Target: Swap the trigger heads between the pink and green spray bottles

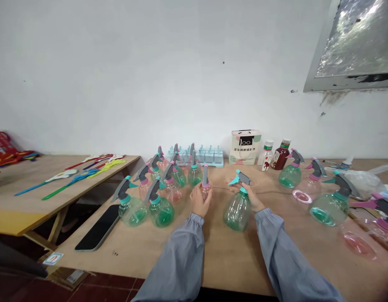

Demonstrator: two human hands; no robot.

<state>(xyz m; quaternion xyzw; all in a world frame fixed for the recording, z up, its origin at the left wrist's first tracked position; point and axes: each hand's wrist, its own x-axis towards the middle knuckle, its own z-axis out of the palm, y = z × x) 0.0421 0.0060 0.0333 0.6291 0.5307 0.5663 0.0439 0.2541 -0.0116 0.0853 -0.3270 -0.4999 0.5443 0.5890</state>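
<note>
My left hand (pixel 200 202) is closed around a small pink spray bottle (pixel 206 181) with a grey and pink head. Its fingers hide much of that bottle's body. To the right, my right hand (pixel 253 197) grips a clear green spray bottle (pixel 237 213) by the neck, just below its grey and teal trigger head. The green bottle tilts slightly. Left of my hands, several green and pink spray bottles (pixel 161 213) are grouped upright. More of them, including a green one (pixel 329 207), stand on the right side.
A black phone (pixel 98 228) lies at the wooden table's (pixel 234 268) left front. At the back are light-blue moulds (pixel 213 157), a paper bag (pixel 244 149) and two drink bottles (pixel 280 155). Another table (pixel 11 209) holds colourful flower-topped sticks (pixel 71 182). Plastic bags (pixel 366 182) lie far right.
</note>
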